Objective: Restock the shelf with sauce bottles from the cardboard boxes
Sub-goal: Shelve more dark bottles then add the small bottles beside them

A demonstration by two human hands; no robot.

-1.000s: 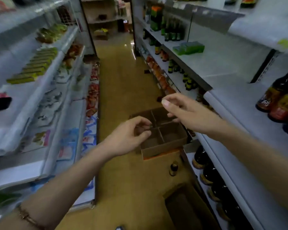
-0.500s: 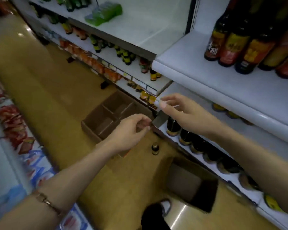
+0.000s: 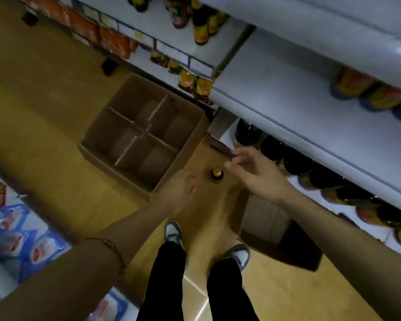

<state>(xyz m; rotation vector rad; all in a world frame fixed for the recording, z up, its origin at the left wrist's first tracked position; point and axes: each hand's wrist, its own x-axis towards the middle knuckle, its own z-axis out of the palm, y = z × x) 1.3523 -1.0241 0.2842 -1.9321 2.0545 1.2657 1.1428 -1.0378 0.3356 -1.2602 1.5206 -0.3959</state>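
Note:
A single dark sauce bottle [image 3: 216,175] with a gold cap stands on the floor between my hands. My left hand [image 3: 176,195] hangs just left of it, fingers loose, holding nothing. My right hand [image 3: 252,172] reaches above and right of the bottle with fingers spread and empty. A cardboard box [image 3: 97,140] with dividers sits open on the floor to the left, its cells bare. A second cardboard box [image 3: 266,216] lies under my right forearm. Dark sauce bottles [image 3: 276,147] line the bottom shelf [image 3: 299,107] on the right.
White shelves run along the right with more bottles [image 3: 199,24] and orange packets [image 3: 111,40]. Blue and red packets [image 3: 21,239] fill the low shelf at left. My legs and shoes [image 3: 174,230] stand on the tan floor in the narrow aisle.
My view has tipped down from the aisle to the floor. Both hands have dropped toward the lone bottle, and my left fingers have loosened from their pinch.

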